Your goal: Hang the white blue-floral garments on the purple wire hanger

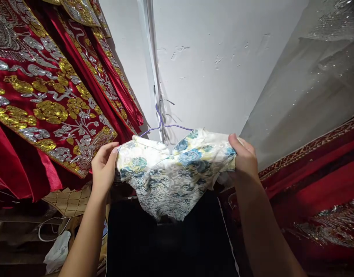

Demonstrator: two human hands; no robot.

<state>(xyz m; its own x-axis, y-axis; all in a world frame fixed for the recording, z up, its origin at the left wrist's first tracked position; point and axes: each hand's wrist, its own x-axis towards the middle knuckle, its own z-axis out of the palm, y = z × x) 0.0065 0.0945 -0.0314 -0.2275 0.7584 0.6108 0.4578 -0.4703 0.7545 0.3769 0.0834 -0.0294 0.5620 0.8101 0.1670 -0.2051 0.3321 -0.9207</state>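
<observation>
A white garment (pixel 171 177) with blue, green and yellow flowers hangs in front of me on a purple wire hanger (pixel 177 126). The hanger's hook is at a metal upright (pixel 150 50) on the wall. My left hand (pixel 105 165) pinches the garment's left shoulder edge between thumb and fingers. On the other side, my right hand (pixel 244 156) grips the right shoulder edge, its thumb on top. Between my hands the neckline is spread in a wide V. The lower part of the cloth hangs in folds and is seen foreshortened.
Red garments with gold and silver sequins (pixel 52 111) hang close on the left. Pale sheer sparkly fabric (pixel 306 84) and red beaded cloth (pixel 324 211) hang on the right. Below are a black surface (pixel 168 250), a white plastic bag (pixel 57 252) and a looped white cable (pixel 47 239).
</observation>
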